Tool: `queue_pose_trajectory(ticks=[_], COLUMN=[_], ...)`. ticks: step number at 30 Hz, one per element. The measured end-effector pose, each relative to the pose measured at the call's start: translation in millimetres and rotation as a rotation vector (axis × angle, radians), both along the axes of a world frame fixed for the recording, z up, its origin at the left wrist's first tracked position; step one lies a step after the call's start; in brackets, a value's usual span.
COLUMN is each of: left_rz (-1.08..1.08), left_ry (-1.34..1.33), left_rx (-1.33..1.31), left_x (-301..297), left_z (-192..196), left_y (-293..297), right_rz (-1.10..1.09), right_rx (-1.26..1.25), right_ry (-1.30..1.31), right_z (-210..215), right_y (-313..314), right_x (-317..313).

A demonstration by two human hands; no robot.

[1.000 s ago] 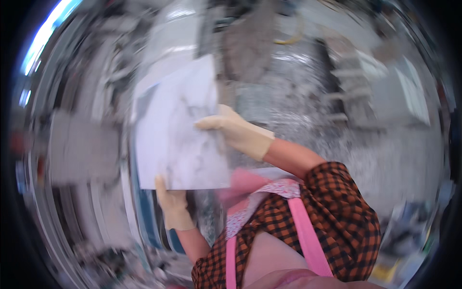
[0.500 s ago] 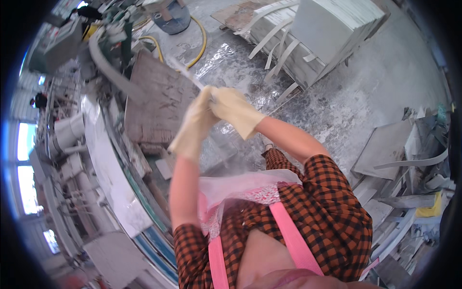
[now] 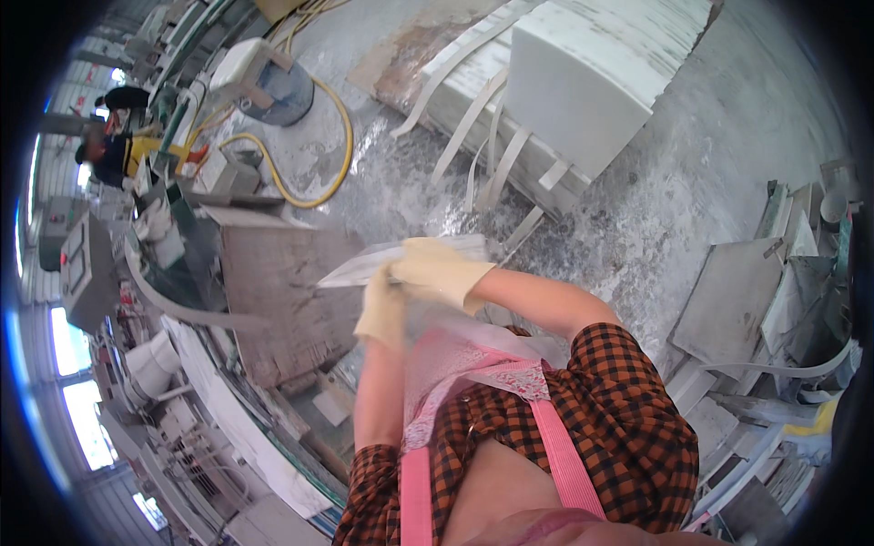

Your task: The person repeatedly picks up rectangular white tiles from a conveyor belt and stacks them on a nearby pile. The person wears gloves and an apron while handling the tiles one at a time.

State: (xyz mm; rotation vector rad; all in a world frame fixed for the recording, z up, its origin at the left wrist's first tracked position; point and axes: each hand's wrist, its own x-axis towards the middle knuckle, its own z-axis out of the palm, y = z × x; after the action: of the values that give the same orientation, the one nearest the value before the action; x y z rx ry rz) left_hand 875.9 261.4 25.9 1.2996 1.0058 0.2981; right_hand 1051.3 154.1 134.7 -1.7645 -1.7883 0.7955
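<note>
Both my hands wear cream-coloured gloves and meet in front of my body at a thin white slab (image 3: pixel 350 270) with grey streaks, like a marble tile. My right hand (image 3: pixel 440 271) lies across the slab's middle and grips its near edge, with the fingertips partly hidden. Close beside it, my left hand (image 3: pixel 381 309) is closed at the same edge, blurred by motion. The slab sticks out on both sides of my hands, tilted, its left end tapering in view. A pink and white apron (image 3: pixel 473 359) hangs just below my hands.
Strapped stacks of pale slabs (image 3: pixel 583 100) stand on the wet floor ahead. A brown board (image 3: pixel 291 291) and a long bench (image 3: pixel 237 400) lie to the left. A yellow hose (image 3: pixel 346 136) curls by a blue bucket (image 3: pixel 282 96). Slab offcuts (image 3: pixel 728 296) lean at right; another person (image 3: pixel 118 155) is far left.
The slab, a thin edge-on strip before, now shows more of its face. My hands have come lower in the picture, and the whole view has shifted, bringing the other person into sight.
</note>
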Motion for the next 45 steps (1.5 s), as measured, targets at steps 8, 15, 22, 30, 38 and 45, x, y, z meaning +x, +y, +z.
queue_pose_trajectory(ticks=[8, 15, 22, 30, 38, 45], left_rz=[0.666, 0.096, -0.326, -0.684, -0.728, -0.791], left_ry=[-0.466, -0.488, -0.462, -0.445, -0.349, -0.395], left_rx=[-0.347, 0.058, -0.371, -0.140, -0.223, -0.215], left_x=[115.5, 308.1, 597.0, 799.9, 869.8, 897.3], left_z=[142.4, 151.2, 67.0, -6.5, -48.5, -50.3], left_y=[131.4, 235.3, 290.0, 236.7, 223.3, 210.4], right_rz=[-0.644, -1.250, -1.232, -1.256, -1.269, -1.275], right_rx=[0.607, 0.148, 0.016, -0.130, -0.145, -0.180], right_ry=[-0.324, -0.806, -0.922, -0.722, -0.659, -0.645], right_z=[31.3, 19.3, -9.2, 13.5, 19.0, 23.9], right_y=[0.1, -25.0, -22.6, -18.9, -18.4, -14.9], right_x=[263.5, 491.5, 538.1, 537.6, 538.3, 537.8])
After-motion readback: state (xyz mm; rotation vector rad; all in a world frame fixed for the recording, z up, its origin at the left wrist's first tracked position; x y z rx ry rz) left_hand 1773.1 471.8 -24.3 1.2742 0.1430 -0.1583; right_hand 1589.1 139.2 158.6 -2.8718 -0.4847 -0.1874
